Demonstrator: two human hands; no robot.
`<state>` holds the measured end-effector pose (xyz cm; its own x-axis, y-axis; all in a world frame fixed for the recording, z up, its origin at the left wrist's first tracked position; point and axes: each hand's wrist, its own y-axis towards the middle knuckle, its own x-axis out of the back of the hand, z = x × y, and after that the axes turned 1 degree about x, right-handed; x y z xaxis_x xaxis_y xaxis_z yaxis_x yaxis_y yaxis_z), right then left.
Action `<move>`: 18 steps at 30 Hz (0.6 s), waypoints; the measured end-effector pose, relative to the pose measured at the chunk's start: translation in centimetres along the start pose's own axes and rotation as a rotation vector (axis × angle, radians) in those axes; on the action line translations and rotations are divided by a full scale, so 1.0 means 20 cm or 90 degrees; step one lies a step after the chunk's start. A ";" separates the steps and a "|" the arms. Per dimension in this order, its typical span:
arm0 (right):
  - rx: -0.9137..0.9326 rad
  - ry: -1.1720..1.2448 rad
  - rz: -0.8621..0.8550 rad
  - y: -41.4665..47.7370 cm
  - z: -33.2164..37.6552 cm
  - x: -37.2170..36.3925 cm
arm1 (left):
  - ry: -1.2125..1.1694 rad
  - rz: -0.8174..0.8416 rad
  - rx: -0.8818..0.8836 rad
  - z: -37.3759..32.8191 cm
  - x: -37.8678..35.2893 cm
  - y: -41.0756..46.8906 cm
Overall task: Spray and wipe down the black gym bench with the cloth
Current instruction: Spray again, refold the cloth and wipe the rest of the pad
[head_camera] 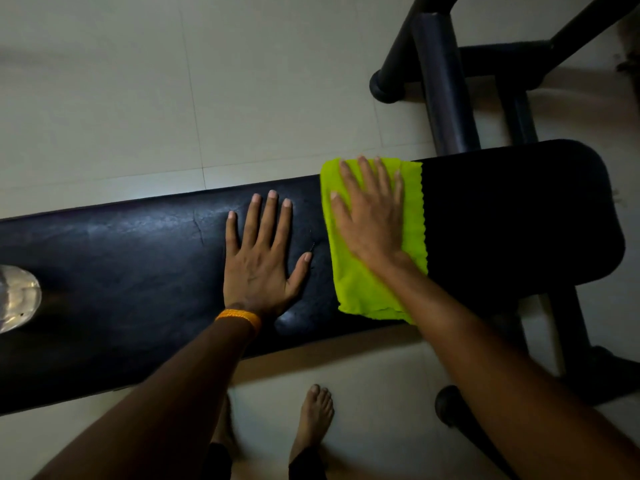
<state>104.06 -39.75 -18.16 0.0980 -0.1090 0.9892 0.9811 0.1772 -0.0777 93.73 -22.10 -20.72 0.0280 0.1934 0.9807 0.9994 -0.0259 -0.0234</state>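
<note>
The black gym bench (138, 258) runs across the view from the left edge to the right. A bright green cloth (360, 292) lies flat on its pad, right of the middle. My right hand (370, 216) presses flat on the cloth with fingers spread, pointing away from me. My left hand (259, 258) rests flat on the bare pad just left of the cloth, fingers apart, holding nothing; an orange band circles its wrist. A clear, shiny object (15, 297), possibly the spray bottle, stands on the bench at the far left edge, partly cut off.
Dark metal frame tubes (443, 84) of gym equipment stand on the pale tiled floor (138, 81) beyond the bench's right end. Bench legs (571, 341) reach down at the right. My bare feet (313, 417) stand on the floor in front of the bench.
</note>
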 end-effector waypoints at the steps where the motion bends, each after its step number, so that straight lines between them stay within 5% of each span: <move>1: 0.019 -0.007 -0.001 -0.07 0.07 -0.02 | 0.000 -0.001 0.000 0.00 0.00 0.00; 5: 0.256 -0.032 0.055 -0.13 -0.12 0.01 | 0.000 -0.002 0.001 0.00 0.00 0.00; 9: 0.085 -0.038 0.042 -0.13 -0.41 0.05 | 0.003 -0.001 0.001 0.00 0.00 0.00; 12: -0.050 -0.036 0.002 -0.41 -0.23 0.03 | 0.000 0.002 0.003 0.00 0.00 0.00; 18: -0.028 -0.019 0.019 -0.67 -0.12 -0.04 | -0.006 -0.008 0.001 -0.01 0.00 -0.01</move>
<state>91.30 -44.30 -18.15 0.1234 -0.0751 0.9895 0.9842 0.1372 -0.1123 93.62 -22.21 -20.70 0.0154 0.2031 0.9790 0.9997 -0.0226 -0.0111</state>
